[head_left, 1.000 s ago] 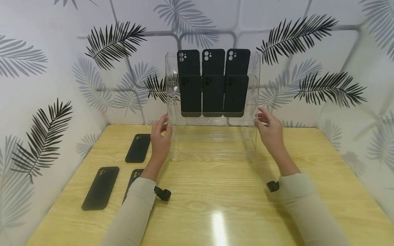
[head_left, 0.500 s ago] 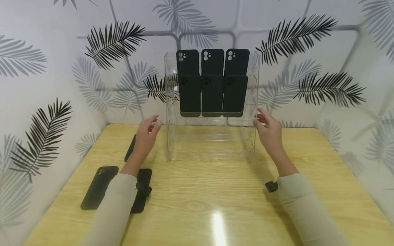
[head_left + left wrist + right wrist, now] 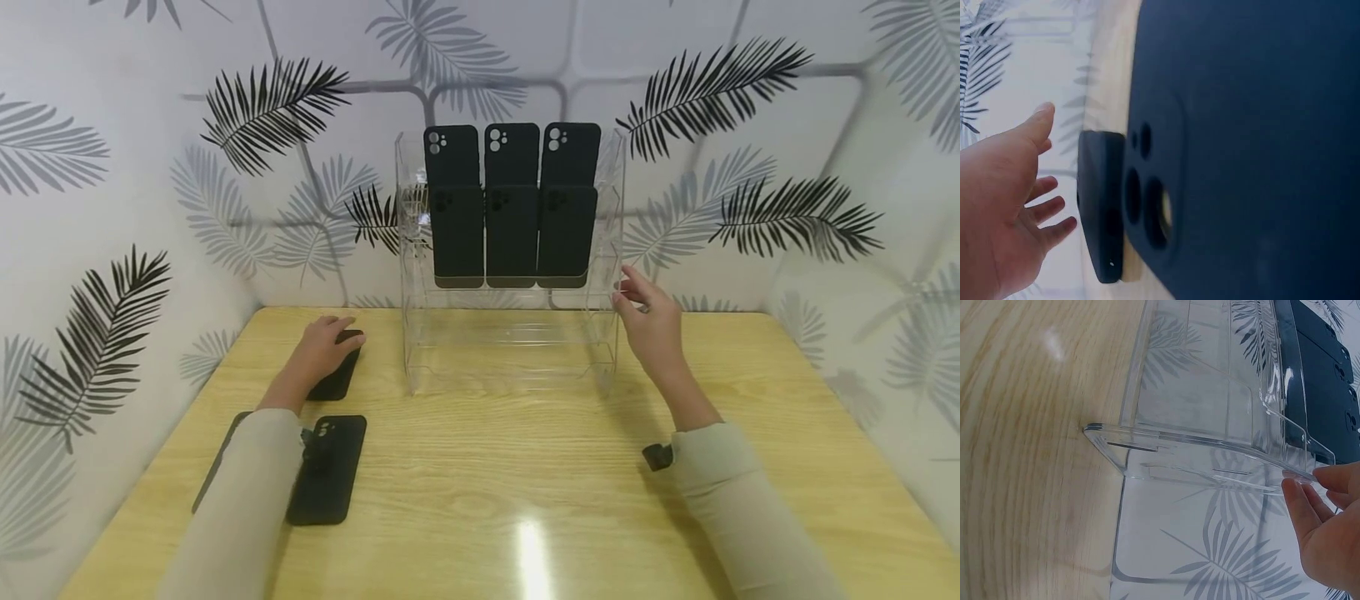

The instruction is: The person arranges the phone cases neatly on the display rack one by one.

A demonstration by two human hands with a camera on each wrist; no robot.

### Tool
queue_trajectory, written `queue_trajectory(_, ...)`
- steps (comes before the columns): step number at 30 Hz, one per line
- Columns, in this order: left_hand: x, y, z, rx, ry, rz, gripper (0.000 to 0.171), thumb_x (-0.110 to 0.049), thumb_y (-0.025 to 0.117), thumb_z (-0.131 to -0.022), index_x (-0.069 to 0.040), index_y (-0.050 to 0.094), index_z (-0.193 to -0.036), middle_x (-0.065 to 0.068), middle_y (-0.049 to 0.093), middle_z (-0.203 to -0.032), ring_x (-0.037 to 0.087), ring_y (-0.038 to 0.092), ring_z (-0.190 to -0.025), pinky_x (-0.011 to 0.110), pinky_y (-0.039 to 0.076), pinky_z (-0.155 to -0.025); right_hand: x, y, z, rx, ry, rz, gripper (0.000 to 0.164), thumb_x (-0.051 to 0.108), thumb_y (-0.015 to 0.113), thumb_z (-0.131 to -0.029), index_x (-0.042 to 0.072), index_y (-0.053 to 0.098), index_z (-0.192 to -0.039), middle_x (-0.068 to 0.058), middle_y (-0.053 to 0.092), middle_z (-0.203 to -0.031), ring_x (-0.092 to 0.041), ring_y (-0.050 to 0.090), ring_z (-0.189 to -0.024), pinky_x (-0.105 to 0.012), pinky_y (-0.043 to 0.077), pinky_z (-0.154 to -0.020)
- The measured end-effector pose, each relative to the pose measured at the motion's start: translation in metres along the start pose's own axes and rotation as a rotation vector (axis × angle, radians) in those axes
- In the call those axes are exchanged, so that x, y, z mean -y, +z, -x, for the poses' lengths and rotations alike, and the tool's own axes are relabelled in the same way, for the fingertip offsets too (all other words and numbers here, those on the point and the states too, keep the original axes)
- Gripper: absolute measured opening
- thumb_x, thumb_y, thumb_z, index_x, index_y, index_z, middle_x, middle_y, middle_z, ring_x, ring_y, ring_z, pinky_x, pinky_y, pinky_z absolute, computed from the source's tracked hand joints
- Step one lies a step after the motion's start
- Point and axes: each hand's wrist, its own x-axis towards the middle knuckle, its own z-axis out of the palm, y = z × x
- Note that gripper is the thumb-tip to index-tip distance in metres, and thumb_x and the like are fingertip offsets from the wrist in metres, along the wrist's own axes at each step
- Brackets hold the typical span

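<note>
My left hand (image 3: 318, 350) is over a black phone case (image 3: 337, 379) lying on the table at the left, its fingers loosely spread. The left wrist view shows that hand (image 3: 1010, 200) beside this case (image 3: 1100, 206), while a nearer phone case (image 3: 1260, 150) with camera holes fills the right side. With thumb and fingers, my right hand (image 3: 652, 321) pinches the right side edge of a clear stepped display rack (image 3: 517, 333). The right wrist view shows the fingertips on the rack's side panel (image 3: 1210, 447). Several black phone cases (image 3: 512, 233) stand upright on its two upper tiers.
Nearer on the wooden table (image 3: 480, 467) lies another phone case (image 3: 330, 475). A third case (image 3: 221, 461) is mostly hidden under the left sleeve (image 3: 232, 500). A leaf-patterned wall (image 3: 675, 100) stands close behind the rack.
My left hand has let go of the rack's left side and moved left over the far phone case on the table. The right hand stays at the rack's right edge.
</note>
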Motion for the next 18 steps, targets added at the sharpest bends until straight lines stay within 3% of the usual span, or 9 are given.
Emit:
queue_trajectory(6,0.0054,0.0018,0.0039,0.077,-0.052,-0.050,0.064,-0.040,0.048,-0.106,0.002,0.036,-0.154,0.038,0.024,-0.156,0.061,0.019,-0.143,0.070,0.022,-0.116,-0.0007,0.0001,0.0004,-0.006,0.006,0.000,0.046,0.006,0.064,-0.098,0.005,0.057,-0.143,-0.022,0.069,-0.120,-0.033,0.067,-0.109,-0.002,0.044,-0.078)
queue_trajectory(18,0.0061,0.0050,-0.0032,0.113,-0.110,-0.141,0.071,-0.046,0.050,-0.104,-0.001,0.032,-0.157,0.035,0.023,-0.158,0.062,0.017,-0.143,0.072,0.025,-0.113,0.0009,0.0003,0.0007,-0.005,-0.012,-0.029,0.045,0.002,0.063,-0.097,0.002,0.057,-0.141,-0.025,0.068,-0.119,-0.037,0.067,-0.109,-0.003,0.045,-0.080)
